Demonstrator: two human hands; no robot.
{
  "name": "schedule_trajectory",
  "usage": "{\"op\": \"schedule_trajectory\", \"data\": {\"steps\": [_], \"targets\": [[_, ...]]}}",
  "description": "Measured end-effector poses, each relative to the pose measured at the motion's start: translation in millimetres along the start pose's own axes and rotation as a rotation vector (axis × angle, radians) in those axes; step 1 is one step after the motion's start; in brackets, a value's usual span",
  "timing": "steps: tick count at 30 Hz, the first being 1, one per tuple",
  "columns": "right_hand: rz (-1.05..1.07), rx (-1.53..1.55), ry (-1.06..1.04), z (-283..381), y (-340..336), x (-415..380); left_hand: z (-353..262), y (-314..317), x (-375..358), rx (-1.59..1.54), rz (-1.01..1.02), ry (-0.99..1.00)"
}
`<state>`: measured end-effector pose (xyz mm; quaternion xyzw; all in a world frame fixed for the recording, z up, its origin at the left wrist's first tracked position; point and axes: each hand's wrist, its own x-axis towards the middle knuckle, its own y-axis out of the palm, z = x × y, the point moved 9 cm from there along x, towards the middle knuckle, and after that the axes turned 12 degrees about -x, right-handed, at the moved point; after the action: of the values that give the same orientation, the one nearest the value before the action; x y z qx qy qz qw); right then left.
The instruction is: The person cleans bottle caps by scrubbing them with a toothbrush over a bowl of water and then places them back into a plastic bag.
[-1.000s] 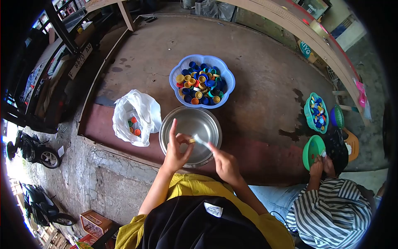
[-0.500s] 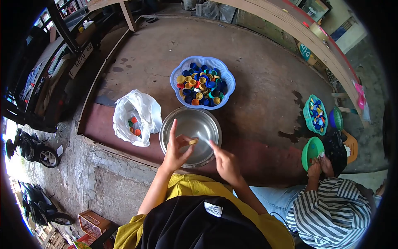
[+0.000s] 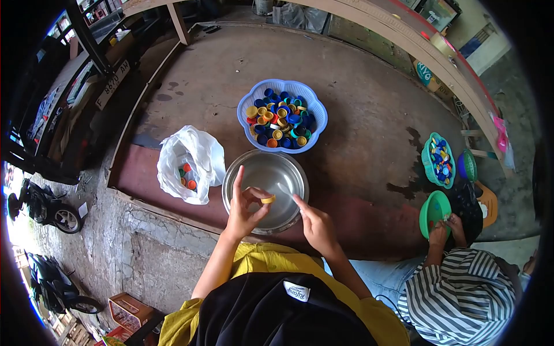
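Pinching a yellow cap (image 3: pixel 268 199) between the thumb and bent fingers, the left hand (image 3: pixel 244 214) stands over the near left part of a steel bowl (image 3: pixel 262 167), its index finger pointing straight up, away from the cap. To its right, the right hand (image 3: pixel 318 229) is closed around a slim, pale tool (image 3: pixel 284 189), index finger stretched along it; the tool's far end, too blurred to make out, points over the bowl toward the cap, and whether the two touch I cannot tell. Beyond both hands, just past the bowl's far rim, a scalloped periwinkle basket (image 3: pixel 244 122) holds a heap of caps (image 3: pixel 281 121) in blue, yellow, orange, red, green and white. To the left of the left hand, beside the bowl, an open white plastic bag (image 3: pixel 209 154) has a few orange and green caps (image 3: pixel 191 184) showing inside. All of these rest on a broad brown table (image 3: pixel 369 104) with dark stains. Well to the right of the right hand, a co-worker in a striped top (image 3: pixel 459 291) has both hands at a green bowl (image 3: pixel 429 214), handling something too small to tell; past that bowl sits a turquoise basket (image 3: pixel 428 166) of mixed small caps (image 3: pixel 441 158), with a purple and green container (image 3: pixel 468 166) beside it.
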<state>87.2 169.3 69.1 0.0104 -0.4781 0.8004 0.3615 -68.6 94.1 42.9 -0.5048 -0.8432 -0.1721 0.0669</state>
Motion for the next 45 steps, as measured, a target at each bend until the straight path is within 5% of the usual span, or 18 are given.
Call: {"op": "schedule_trajectory", "data": {"steps": [5,8,12,15,17,19,22,26,30,34,38,41,45], "targets": [[0.116,-0.029,-0.085,13.4,9.1,-6.6,-1.4,0.4,0.2,0.086,0.065,0.033],[-0.007,-0.036,0.056,-9.2,4.1,0.0,2.0,0.7,0.8,-0.037,-0.003,-0.088],[0.134,-0.077,-0.088,15.1,9.2,-5.7,3.8,-3.3,2.2,0.180,0.031,-0.028],[0.044,-0.024,0.077,-13.0,7.1,2.3,-3.9,1.1,3.3,0.218,0.033,-0.012],[-0.022,0.040,-0.003,6.2,-5.3,0.3,-6.6,0.8,3.5,0.242,0.025,-0.026],[0.149,-0.031,-0.107,20.3,5.6,-6.2,-6.0,-0.2,2.0,0.278,0.030,-0.055],[0.105,0.031,0.139,-15.1,11.1,0.1,-9.0,2.8,2.9,0.301,0.060,-0.044],[0.136,-0.012,-0.092,20.7,2.4,-4.5,-7.4,0.7,3.5,0.329,0.073,-0.048],[-0.042,0.024,0.041,-4.1,-3.7,6.7,-20.8,7.8,8.8,0.365,0.107,0.095],[0.165,-0.052,-0.079,17.7,6.5,-5.1,2.5,6.6,2.1,0.113,0.115,-0.082],[-0.042,0.021,0.122,-22.0,4.2,-5.4,-0.7,6.9,3.4,0.213,0.129,-0.016],[0.072,0.040,-0.025,12.1,5.2,-8.2,2.5,1.5,2.4,0.237,0.091,-0.030],[0.080,-0.055,0.148,-13.9,13.1,-6.1,-2.3,3.5,-0.8,0.313,0.132,0.007]]}}
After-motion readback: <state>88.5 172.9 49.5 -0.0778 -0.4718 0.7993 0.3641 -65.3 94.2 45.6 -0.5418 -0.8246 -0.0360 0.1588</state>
